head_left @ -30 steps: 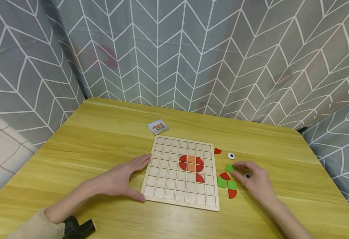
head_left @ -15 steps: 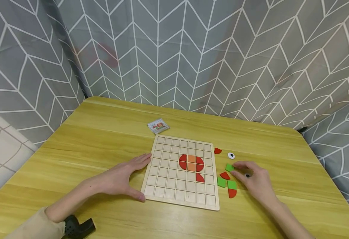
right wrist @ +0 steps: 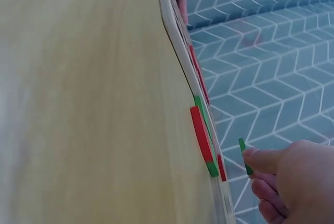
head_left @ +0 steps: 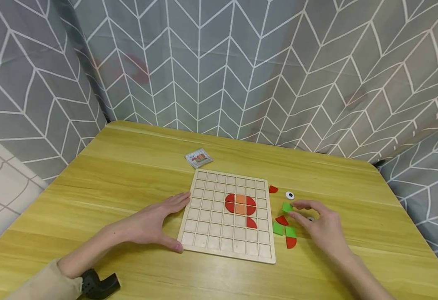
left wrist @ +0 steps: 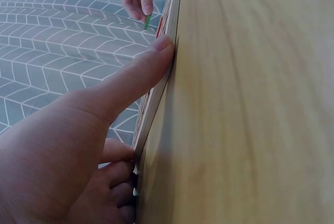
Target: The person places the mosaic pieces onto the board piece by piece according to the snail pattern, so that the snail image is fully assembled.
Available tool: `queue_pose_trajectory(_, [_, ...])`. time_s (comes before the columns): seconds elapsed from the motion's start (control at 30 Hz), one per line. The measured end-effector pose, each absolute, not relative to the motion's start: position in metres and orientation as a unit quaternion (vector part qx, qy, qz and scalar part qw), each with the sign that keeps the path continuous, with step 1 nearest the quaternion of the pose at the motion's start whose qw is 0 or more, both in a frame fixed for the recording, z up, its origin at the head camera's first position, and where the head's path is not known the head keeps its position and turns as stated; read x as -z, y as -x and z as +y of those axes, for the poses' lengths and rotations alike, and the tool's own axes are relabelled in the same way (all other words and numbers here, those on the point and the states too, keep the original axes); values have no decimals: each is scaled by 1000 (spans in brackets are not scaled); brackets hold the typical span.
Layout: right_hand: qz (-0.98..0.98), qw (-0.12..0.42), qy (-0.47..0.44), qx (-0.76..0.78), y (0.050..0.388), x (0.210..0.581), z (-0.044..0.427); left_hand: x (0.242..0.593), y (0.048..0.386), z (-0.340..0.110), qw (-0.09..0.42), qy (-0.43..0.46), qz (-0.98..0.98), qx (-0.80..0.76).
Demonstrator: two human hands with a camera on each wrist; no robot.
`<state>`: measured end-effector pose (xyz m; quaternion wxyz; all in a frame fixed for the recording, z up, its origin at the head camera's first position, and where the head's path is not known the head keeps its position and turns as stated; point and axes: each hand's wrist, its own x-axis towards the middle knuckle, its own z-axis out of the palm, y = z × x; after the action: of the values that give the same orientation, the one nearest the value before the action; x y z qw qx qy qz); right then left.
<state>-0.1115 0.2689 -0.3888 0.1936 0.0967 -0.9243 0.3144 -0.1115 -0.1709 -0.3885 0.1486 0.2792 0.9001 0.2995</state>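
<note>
A wooden grid board [head_left: 207, 228] lies on the table, with red quarter-circle tiles [head_left: 251, 223] and orange square tiles [head_left: 241, 199] set in its cells. Along its left side my left hand [head_left: 149, 223] is spread, thumb at the near corner and fingertips at the edge. To the right of the board, my right hand [head_left: 321, 223] pinches a green square tile [head_left: 287, 207] between thumb and fingers. In the right wrist view that green tile [right wrist: 245, 156] is raised off the table. Part of it is hidden by the fingertips.
Loose green squares [head_left: 278, 228], red quarter-circles [head_left: 291, 242] and a round eye piece [head_left: 290, 195] lie right of the board. Another eye piece [head_left: 310, 219] is partly hidden behind my right hand. A small picture card [head_left: 198, 158] lies beyond the board. A grey patterned curtain [head_left: 219, 75] hangs behind the table.
My right hand has lifted the green square tile slightly off the table and tilted it. The left hand has stayed in place at the board.
</note>
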Motion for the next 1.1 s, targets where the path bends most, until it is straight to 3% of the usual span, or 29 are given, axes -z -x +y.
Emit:
queue_pose_trajectory(0.2, [-925,165,-101,-329,107,383,250,389,112,-172,148,-280,900,-301])
queue_pose_trajectory(0.5, [-900,172,-177,-360,110,386,228,390,111,-172,145,-282,898,-304])
queue_pose_trajectory(1.1, [-878,160,-243,-381,111,396,195,388,111,-170,151,-281,897,-306])
